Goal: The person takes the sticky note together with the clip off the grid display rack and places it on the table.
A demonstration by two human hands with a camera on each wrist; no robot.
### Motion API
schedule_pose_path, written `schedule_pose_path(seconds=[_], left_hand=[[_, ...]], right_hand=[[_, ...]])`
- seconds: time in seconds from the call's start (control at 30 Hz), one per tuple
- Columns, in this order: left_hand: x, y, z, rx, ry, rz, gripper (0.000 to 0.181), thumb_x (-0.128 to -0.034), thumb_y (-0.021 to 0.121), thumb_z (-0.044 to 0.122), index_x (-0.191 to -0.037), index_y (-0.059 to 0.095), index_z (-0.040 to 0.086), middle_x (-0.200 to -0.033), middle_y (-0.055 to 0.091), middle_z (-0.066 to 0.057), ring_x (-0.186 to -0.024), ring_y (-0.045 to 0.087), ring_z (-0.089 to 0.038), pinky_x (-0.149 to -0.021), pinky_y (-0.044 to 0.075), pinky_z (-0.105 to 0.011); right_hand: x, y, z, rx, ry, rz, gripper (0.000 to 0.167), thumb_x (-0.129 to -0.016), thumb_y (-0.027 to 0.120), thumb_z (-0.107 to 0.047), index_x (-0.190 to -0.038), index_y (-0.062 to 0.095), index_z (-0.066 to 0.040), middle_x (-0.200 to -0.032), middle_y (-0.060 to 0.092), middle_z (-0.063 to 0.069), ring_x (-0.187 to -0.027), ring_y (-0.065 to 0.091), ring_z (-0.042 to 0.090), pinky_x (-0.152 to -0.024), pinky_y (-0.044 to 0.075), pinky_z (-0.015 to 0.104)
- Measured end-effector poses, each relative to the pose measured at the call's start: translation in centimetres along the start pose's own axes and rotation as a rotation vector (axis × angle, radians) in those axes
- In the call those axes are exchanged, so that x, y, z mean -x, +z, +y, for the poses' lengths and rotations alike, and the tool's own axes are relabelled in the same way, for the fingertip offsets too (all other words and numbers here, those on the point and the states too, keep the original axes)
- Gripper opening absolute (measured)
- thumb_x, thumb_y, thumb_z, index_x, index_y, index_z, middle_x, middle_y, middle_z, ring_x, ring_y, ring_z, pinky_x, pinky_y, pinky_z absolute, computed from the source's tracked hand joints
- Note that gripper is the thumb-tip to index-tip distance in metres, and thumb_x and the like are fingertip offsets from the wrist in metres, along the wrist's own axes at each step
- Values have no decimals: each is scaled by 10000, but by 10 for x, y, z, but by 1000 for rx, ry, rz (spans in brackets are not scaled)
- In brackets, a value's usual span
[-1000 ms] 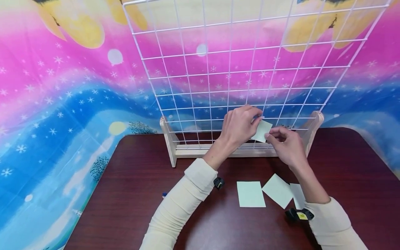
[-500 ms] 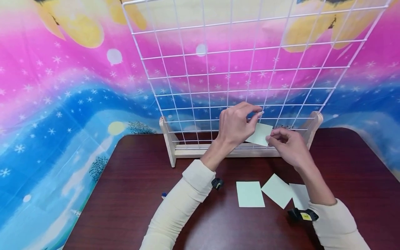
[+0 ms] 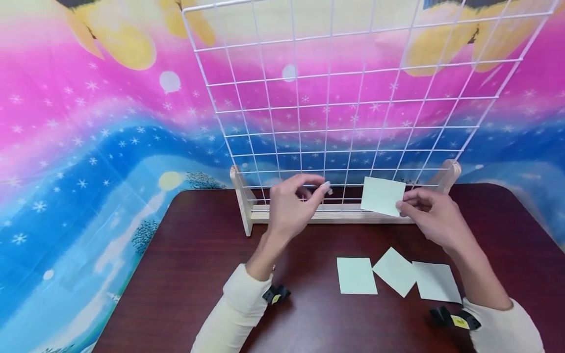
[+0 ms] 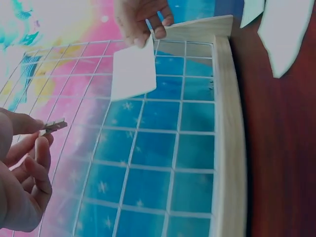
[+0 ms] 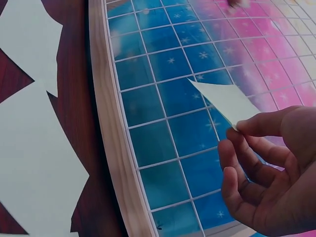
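Observation:
My left hand [image 3: 289,206] pinches a small clothespin [image 4: 55,126] between thumb and index finger, left of the paper and apart from it. My right hand [image 3: 437,218] pinches a pale green square of paper [image 3: 382,196] by its lower right corner. The paper is held up, tilted a little, in front of the lower part of a white wire grid [image 3: 327,104]. In the right wrist view the same paper [image 5: 229,101] is seen nearly edge-on, its corner under the thumb.
Several pale squares lie on the dark table: a left one [image 3: 357,275], a turned one [image 3: 395,272] and a right one [image 3: 437,282]. Wooden feet [image 3: 242,203] and a wooden crossbar [image 3: 344,217] carry the grid. A printed cloth [image 3: 110,196] hangs behind.
My left hand has drawn away from the paper, moving left and down with the clothespin. My right hand has shifted right and slightly down with the paper, which now shows whole.

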State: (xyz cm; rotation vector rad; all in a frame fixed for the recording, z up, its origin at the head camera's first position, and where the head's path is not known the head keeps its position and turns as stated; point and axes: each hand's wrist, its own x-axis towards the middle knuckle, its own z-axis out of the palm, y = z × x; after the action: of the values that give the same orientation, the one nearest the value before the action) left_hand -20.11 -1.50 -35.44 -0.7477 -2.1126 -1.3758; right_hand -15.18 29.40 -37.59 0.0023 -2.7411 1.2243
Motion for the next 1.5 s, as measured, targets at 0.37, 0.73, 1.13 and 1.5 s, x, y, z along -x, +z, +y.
schedule_pose_path(seconds=[0.37,0.73,1.13,1.5], left_hand=[[34,-36,-25,-1,-328,-54,147,-949,826,192,-1071,824,110,-954,826,-40,-688,691,-89,-600,507,-212],[69,-76,-37,-60,-447,-126,159,-945,834,159,-1097,822,114,-961,814,-32,-667,669,-68,-593,476,-216],[102,-116,-51,-190,-560,-155,157,-956,830,192,-1107,821,152,-953,808,-9,-684,657,-66,-596,476,-224],[123,-146,-51,-291,-639,-171,157,-948,831,172,-1105,820,163,-923,799,13,-675,652,-57,-621,484,-227]], right_hand=[[20,-15,17,39,28,-26,319,-1062,693,-296,-1221,720,-21,-828,718,-113,-673,597,82,-571,490,270],[45,-25,45,92,62,-16,273,-1050,712,-313,-1176,738,-72,-871,793,-34,-782,647,-83,-612,505,228],[66,-39,80,165,118,-9,279,-1059,698,-282,-1173,744,-31,-905,792,-35,-770,605,-154,-616,467,187],[82,-54,116,214,184,-5,359,-1064,686,-323,-1204,709,7,-854,760,-70,-750,545,-198,-596,459,177]])
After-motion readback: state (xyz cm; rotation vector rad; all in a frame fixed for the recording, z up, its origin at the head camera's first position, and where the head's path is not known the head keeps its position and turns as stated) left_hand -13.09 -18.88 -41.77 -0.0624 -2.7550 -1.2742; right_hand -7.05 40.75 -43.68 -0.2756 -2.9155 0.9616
